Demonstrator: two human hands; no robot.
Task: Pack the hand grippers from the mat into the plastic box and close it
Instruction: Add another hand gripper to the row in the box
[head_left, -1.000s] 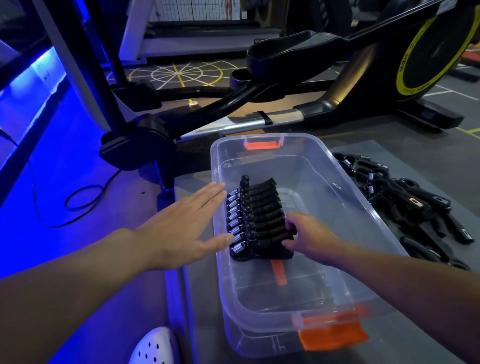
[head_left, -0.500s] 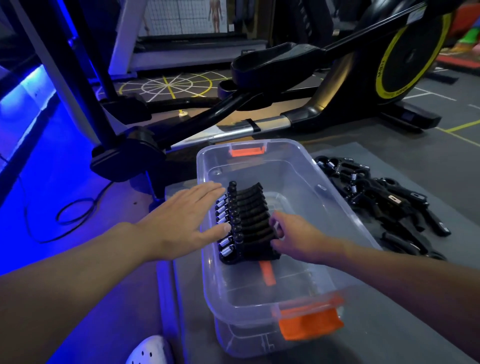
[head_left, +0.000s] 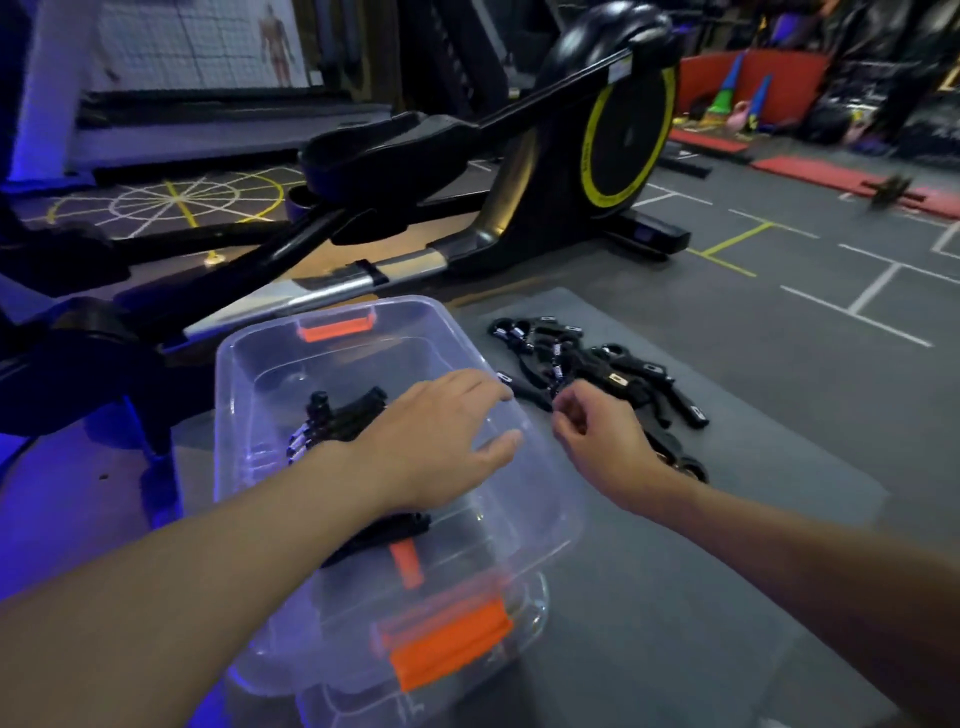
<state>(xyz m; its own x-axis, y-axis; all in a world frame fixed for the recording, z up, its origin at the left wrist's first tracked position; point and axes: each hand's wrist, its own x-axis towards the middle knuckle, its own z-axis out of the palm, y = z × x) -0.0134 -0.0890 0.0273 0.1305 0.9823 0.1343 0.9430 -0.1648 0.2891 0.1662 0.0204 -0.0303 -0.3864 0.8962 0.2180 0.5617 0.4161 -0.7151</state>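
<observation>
Left grip (head_left: 441, 441) was wide, fingers straight, palm down over the plastic box (head_left: 244, 395), reaching across its right rim toward the mat (head_left: 727, 467), holding nothing. Right grip (head_left: 597, 431) hung just over the mat at the near edge of the loose pile of hand grippers (head_left: 613, 374), fingers loosely curled, nothing visible in it. Couldn't tell whether the fingertips touched a gripper. The packed row (head_left: 343, 415) stood on edge along the box's left side, springs toward the left wall, partly hidden under my left forearm. I judged the reason for nesting them tight against one wall was to leave the right half of the box free for the rest. The box sat just beside the pile, open side up, so each transfer was a short reach over the rim. The near orange latch (head_left: 447, 644) hung undone. A clear piece under the box (head_left: 483, 691) looked like the lid, parked out of the way, but that's a guess. Progress as I judged it: partway, with plenty left on the mat and the box not closed. The pile was tangled, handles crossing, which likely explains both grips heading there: one to pick, one to steady. Risk: springs snagging and dragging neighbours along.
</observation>
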